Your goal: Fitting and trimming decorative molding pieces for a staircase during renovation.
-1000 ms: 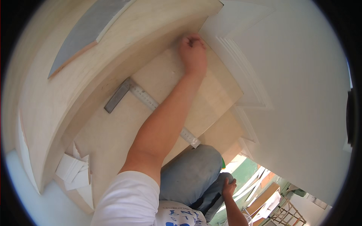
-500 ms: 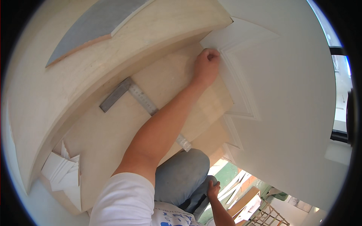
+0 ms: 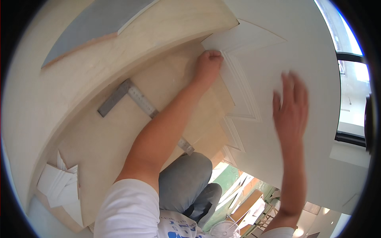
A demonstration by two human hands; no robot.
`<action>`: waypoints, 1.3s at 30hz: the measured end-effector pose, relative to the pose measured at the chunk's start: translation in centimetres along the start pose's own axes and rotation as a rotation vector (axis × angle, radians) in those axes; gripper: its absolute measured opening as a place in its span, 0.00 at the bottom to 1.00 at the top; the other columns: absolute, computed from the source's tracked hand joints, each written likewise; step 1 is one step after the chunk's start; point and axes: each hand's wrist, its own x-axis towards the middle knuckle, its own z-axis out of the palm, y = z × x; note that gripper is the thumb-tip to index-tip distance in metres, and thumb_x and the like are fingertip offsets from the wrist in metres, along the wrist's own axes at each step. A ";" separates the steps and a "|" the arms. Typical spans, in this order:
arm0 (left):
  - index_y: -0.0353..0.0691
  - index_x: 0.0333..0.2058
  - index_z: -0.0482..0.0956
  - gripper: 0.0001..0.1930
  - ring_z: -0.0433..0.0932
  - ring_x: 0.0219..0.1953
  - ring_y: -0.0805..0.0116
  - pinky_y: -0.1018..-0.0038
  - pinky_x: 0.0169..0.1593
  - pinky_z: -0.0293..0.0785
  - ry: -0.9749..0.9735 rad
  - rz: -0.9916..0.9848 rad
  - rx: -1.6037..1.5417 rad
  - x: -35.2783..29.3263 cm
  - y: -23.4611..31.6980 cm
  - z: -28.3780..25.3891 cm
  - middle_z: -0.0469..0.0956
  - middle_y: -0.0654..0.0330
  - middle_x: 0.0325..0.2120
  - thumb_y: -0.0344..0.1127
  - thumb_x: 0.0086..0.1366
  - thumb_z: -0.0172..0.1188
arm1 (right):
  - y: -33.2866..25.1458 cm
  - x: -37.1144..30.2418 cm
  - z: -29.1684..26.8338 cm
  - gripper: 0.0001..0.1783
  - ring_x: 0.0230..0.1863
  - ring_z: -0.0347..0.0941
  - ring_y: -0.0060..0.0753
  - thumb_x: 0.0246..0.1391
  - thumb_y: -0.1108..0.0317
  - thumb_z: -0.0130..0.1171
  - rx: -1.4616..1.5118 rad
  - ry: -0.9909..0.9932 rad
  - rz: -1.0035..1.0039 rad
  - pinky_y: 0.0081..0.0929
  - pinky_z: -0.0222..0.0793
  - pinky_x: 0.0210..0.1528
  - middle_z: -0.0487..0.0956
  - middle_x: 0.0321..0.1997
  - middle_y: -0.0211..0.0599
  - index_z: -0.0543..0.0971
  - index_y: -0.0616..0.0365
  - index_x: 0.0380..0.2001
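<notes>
Two hands in play: the left hand (image 3: 209,65) is curled up by the trim (image 3: 243,87) on the white wall (image 3: 262,142), can't tell if it's pinching anything. The right hand (image 3: 291,109) is open, fingers apart, nothing visible in it, kinda blurry in front of the wall. One square (image 3: 142,102) on the board (image 3: 95,142), blade partly hidden by the left forearm (image 3: 158,139). One fan (image 3: 224,229), cut off at the bottom. White scraps (image 3: 61,184) overlap too much to count.

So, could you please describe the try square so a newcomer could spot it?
On the pale wooden surface, the try square lies partly hidden by the left forearm. Its L shape, dark grey stock and marked metal blade set it apart from the jagged white pieces.
</notes>
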 end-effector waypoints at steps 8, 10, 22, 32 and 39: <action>0.34 0.49 0.79 0.14 0.78 0.35 0.73 0.74 0.42 0.79 -0.069 -0.126 -0.235 -0.6 2.0 -0.3 0.84 0.59 0.41 0.25 0.67 0.50 | 0.0 11.6 -0.3 0.26 0.56 0.74 0.39 0.51 0.70 0.70 -0.416 0.022 -0.224 0.35 0.75 0.57 0.79 0.50 0.35 0.76 0.55 0.55; 0.34 0.51 0.79 0.16 0.78 0.36 0.73 0.74 0.43 0.79 -0.112 -0.114 -0.234 -0.6 2.0 -0.5 0.84 0.59 0.41 0.25 0.68 0.50 | -0.4 12.6 0.3 0.21 0.50 0.76 0.36 0.51 0.70 0.70 -0.467 -0.047 -0.229 0.33 0.77 0.53 0.79 0.43 0.33 0.78 0.56 0.48; 0.35 0.54 0.78 0.17 0.77 0.39 0.75 0.75 0.47 0.77 -0.169 -0.151 -0.264 -1.1 3.3 -0.3 0.84 0.61 0.45 0.28 0.69 0.51 | -0.9 14.3 0.3 0.08 0.39 0.79 0.34 0.50 0.77 0.65 -0.583 -0.050 -0.281 0.28 0.80 0.40 0.78 0.32 0.34 0.74 0.55 0.27; 0.32 0.49 0.77 0.12 0.77 0.39 0.71 0.74 0.45 0.76 -0.200 -0.130 -0.226 -1.6 3.6 -0.1 0.83 0.58 0.40 0.28 0.69 0.54 | -0.8 14.4 -0.7 0.10 0.42 0.82 0.36 0.56 0.71 0.66 -0.332 -0.174 -0.101 0.35 0.80 0.44 0.82 0.38 0.42 0.77 0.60 0.39; 0.34 0.46 0.78 0.11 0.78 0.37 0.71 0.73 0.43 0.78 -0.163 -0.127 -0.237 -1.2 2.5 -0.2 0.83 0.58 0.40 0.29 0.69 0.52 | 0.6 15.9 -2.7 0.20 0.38 0.80 0.29 0.64 0.56 0.62 0.458 -0.603 0.343 0.27 0.76 0.46 0.84 0.38 0.35 0.82 0.62 0.49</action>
